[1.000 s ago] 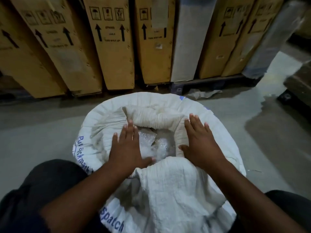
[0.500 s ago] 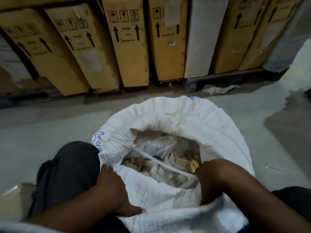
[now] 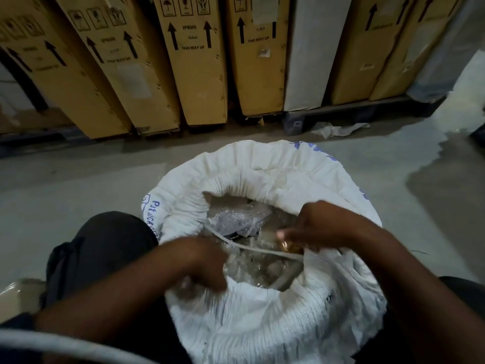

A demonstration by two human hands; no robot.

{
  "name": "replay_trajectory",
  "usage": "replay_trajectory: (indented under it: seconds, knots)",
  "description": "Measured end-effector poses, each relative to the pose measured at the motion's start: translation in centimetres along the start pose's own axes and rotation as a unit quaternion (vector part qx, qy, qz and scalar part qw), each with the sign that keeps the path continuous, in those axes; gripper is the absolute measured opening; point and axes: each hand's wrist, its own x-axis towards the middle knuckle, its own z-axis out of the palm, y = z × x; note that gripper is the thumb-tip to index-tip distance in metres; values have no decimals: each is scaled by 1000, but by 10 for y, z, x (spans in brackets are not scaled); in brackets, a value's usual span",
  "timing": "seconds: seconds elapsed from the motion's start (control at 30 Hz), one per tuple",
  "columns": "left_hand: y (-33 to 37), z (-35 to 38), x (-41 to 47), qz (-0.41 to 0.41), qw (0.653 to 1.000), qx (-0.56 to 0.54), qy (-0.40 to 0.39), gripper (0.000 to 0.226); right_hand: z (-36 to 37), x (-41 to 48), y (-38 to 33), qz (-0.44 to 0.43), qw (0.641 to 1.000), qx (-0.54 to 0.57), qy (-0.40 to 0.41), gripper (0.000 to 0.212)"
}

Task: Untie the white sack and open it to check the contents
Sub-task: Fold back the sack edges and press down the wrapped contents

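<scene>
On the grey floor point(image 3: 78, 185), in front of a row of upright cardboard cartons point(image 3: 194, 61), the white sack point(image 3: 262, 324) is stood with its mouth rolled down and open; clear plastic wrapping point(image 3: 236, 219) is seen inside; the left hand point(image 3: 202, 261) is curled at the near rim, its grasp blurred beyond telling; the right hand point(image 3: 320, 227) is closed on a small golden item point(image 3: 284, 246), a white cord point(image 3: 257, 249) lying just beneath.
</scene>
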Motion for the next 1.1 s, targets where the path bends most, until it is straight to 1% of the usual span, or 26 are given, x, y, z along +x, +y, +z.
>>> replay_trajectory:
  seconds: [0.03,0.07,0.1,0.13,0.17,0.2,0.23,0.27,0.3,0.33,0.37,0.4,0.43,0.47,0.5,0.57,0.63,0.7,0.73,0.77,0.9,1.0,1.1]
  knots:
    - [-1,-19,2,31,996,-69,44,37,-11,4,10,-19,995,82,52,63]
    - [-7,-40,10,31,981,-160,109,37,-19,6,15,-34,985,140,97,64]
    - [-14,-52,23,37,959,-237,149,38,-21,9,18,-34,974,192,119,65]
    - [-23,-56,39,41,942,-298,151,41,-18,12,18,-31,965,234,115,63]
    - [-29,-59,52,41,923,-359,129,42,-12,18,16,-19,960,265,92,59]
    - [-31,-66,58,44,903,-412,116,43,-7,23,12,-8,956,288,65,49]
    - [-36,-68,69,50,884,-450,115,43,-3,28,7,3,953,300,43,36]
    - [-42,-69,79,52,859,-489,139,46,1,35,4,13,949,313,32,21]
    - [-49,-69,89,54,828,-524,195,49,4,43,1,20,941,333,47,23]
    - [-54,-70,95,58,798,-538,265,52,6,50,1,17,931,353,88,42]
    - [-58,-73,97,65,764,-546,338,57,7,58,4,14,919,364,149,58]
    - [-60,-77,95,80,721,-564,394,64,6,63,8,8,906,356,229,66]
    - [-64,-81,96,91,681,-583,434,70,5,68,12,5,891,341,299,71]
    - [-67,-84,96,95,650,-597,460,72,4,72,17,0,875,335,350,72]
    - [-70,-86,97,102,622,-614,475,70,5,76,22,-7,861,337,382,72]
    - [-72,-90,92,109,558,-678,465,67,6,82,24,-19,842,362,400,67]
    - [-76,-94,88,92,504,-727,457,68,7,87,22,-23,833,377,405,65]
    - [-85,-96,86,60,446,-758,472,61,5,89,22,-25,829,369,420,66]
    - [-89,-98,85,43,425,-769,476,59,2,90,23,-24,827,358,432,66]
    - [-95,-99,85,19,424,-763,487,60,-3,90,23,-21,825,349,444,66]
    - [-103,-105,77,-79,483,-649,582,63,-18,84,30,5,819,309,483,63]
    - [-104,-108,64,-78,497,-577,643,63,-30,75,43,26,821,294,489,60]
    - [-106,-102,62,-41,493,-519,697,61,-41,63,62,58,822,287,487,54]
